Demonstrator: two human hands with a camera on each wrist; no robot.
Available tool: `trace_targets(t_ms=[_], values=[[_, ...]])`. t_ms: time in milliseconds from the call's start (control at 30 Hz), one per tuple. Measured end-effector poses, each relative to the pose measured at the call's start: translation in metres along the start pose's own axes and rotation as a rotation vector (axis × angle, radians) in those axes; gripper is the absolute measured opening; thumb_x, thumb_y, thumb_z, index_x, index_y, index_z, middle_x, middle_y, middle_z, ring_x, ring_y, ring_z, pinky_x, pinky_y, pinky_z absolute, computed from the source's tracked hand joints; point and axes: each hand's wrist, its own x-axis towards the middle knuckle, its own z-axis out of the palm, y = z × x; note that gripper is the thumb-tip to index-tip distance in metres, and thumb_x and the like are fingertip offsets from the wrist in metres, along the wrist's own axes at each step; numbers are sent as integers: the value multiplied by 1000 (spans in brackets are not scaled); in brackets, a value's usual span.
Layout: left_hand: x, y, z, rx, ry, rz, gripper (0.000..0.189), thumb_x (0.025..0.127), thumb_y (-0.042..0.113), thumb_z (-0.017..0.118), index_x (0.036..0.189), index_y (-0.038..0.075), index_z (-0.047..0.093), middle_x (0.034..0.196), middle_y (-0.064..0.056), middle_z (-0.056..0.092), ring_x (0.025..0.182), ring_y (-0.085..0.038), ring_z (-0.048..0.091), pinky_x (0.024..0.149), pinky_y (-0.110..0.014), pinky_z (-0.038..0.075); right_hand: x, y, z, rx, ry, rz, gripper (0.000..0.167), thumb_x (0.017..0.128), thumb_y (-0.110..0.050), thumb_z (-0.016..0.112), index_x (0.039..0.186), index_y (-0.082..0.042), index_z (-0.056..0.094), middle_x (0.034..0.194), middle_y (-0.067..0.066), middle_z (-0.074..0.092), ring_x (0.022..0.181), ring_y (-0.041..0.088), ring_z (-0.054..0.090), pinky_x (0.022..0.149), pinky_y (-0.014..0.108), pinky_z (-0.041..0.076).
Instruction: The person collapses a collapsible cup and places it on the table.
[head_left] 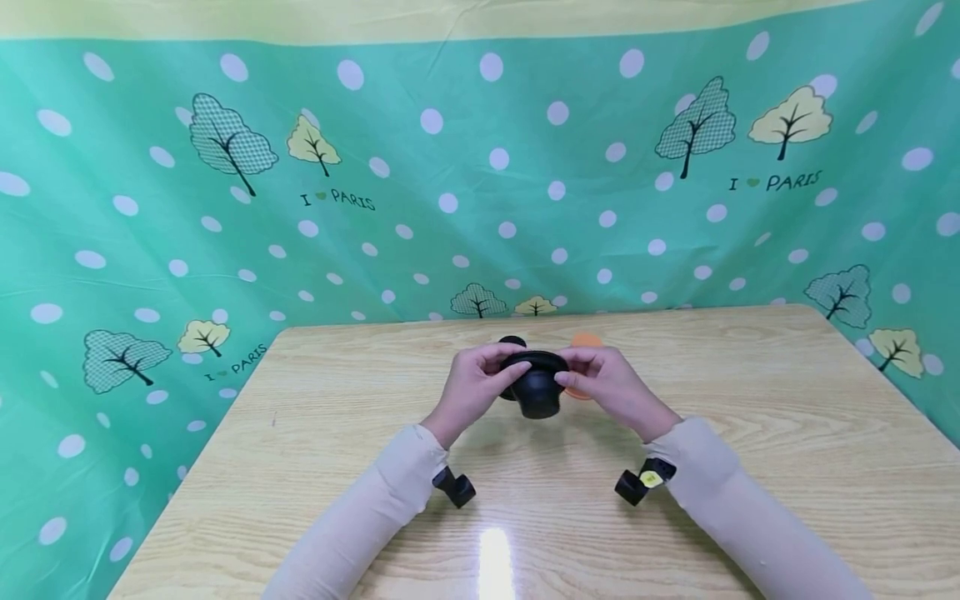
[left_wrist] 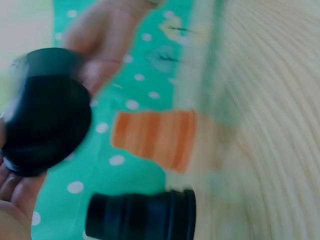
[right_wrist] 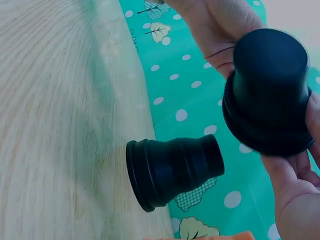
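In the head view we see the left hand (head_left: 478, 382) and the right hand (head_left: 609, 383) each pinching the wide rim of a black cup (head_left: 538, 395) between thumb and fingers, raised above the wooden table (head_left: 337, 417), before a second black cup (head_left: 513, 340) and an orange cup (head_left: 587, 340). In the blurred left wrist view we find those two standing wide end down, apart from the held cup. In the right wrist view we see its closed narrow end, fingers gripping either side.
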Motion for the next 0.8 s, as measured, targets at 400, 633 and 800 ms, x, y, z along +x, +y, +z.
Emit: trace_targets(t_ms=[400,633,800], values=[[0,-8,1,-17,-37,-87,25,90,16,65,109,0,67,93,-13,69,78,-11,65,72,-26,55,0,-7,-2,-125,6,12,36,89,-12,65,120,6,59,110,18,63,89,10,64,74,28,55],[-3,-5,1,-92,-112,-147,29,86,16,71,111,2,65,105,-13,67,85,-13,65,75,-25,54,-1,-7,-2,-173,6,1,35,88,-15,68,119,1,62,110,16,62,87,12,63,70,27,55],[-5,-4,3,-56,-130,-151,27,86,17,71,107,3,66,102,-12,67,81,-13,63,71,-26,53,0,0,1,-152,10,-23,36,89,-15,66,121,3,60,106,14,62,85,10,62,69,24,53]])
